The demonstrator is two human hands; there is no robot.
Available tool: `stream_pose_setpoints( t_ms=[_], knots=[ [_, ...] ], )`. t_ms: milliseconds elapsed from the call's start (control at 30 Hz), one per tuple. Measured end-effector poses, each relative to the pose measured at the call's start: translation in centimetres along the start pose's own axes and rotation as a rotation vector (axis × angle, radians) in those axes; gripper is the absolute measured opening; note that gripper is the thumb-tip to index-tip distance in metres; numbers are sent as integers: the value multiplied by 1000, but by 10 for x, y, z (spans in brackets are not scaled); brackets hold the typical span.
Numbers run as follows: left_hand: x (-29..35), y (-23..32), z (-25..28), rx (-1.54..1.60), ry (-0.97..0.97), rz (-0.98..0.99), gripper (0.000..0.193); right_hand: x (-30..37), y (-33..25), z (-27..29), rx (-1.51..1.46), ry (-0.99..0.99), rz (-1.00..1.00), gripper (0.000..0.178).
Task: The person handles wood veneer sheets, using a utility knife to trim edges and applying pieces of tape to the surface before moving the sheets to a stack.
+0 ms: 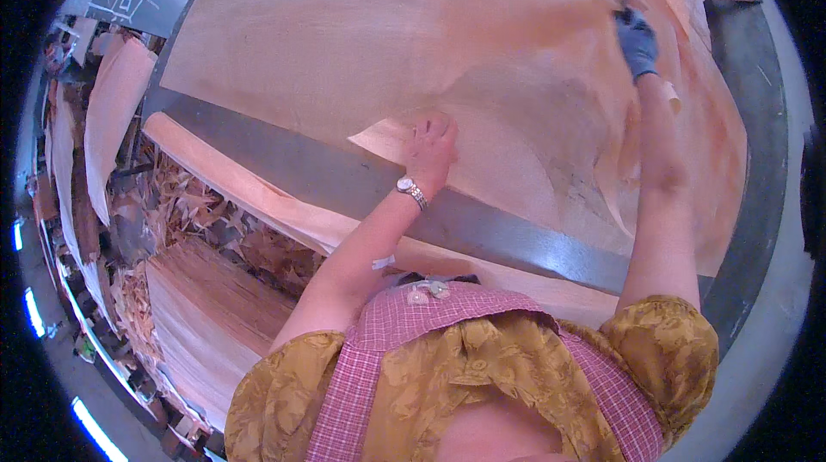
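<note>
A large, thin sheet of pinkish wood veneer (344, 23) covers the dark table in front of me. My left hand (430, 148), bare and with a watch at the wrist, is closed at the sheet's near edge. Beside its fingers a pale flap of veneer (379, 137) turns up. Far to the right, my right hand (637, 42) in a grey-blue glove reaches over the sheet, its fingers bent. A small brownish piece shows past its fingertips, too blurred to name. Under my right forearm the veneer is wavy, with a torn, curled edge.
The dark metal table edge (284, 148) runs between me and the sheet. A long rolled veneer strip (232, 171) lies along its near side. To the left are heaped veneer scraps (185, 200), a stack of veneer (215, 290) and hanging strips (116, 109).
</note>
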State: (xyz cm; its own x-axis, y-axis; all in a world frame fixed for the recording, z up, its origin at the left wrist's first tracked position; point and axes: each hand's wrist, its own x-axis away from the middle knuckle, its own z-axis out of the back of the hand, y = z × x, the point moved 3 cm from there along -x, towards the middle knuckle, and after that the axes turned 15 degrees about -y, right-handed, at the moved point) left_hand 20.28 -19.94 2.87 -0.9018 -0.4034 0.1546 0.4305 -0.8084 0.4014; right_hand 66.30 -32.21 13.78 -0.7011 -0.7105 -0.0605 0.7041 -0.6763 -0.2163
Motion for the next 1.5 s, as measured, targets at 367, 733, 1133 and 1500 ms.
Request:
stream_pose_setpoints(
  t_ms=[367,733,1133,1500],
  knots=[
    [-36,1,10,-44,-457,-33,40,274,-190,-93,-1387,-604,-95,26],
    [-62,5,26,89,-644,51,57,341,-329,-98,-1833,-890,338,27],
    [-61,-10,6,21,-661,92,57,328,-320,-59,-1580,-1184,466,24],
    [-31,6,15,8,-552,46,45,345,-303,-8,-563,-591,642,10]
  ],
)
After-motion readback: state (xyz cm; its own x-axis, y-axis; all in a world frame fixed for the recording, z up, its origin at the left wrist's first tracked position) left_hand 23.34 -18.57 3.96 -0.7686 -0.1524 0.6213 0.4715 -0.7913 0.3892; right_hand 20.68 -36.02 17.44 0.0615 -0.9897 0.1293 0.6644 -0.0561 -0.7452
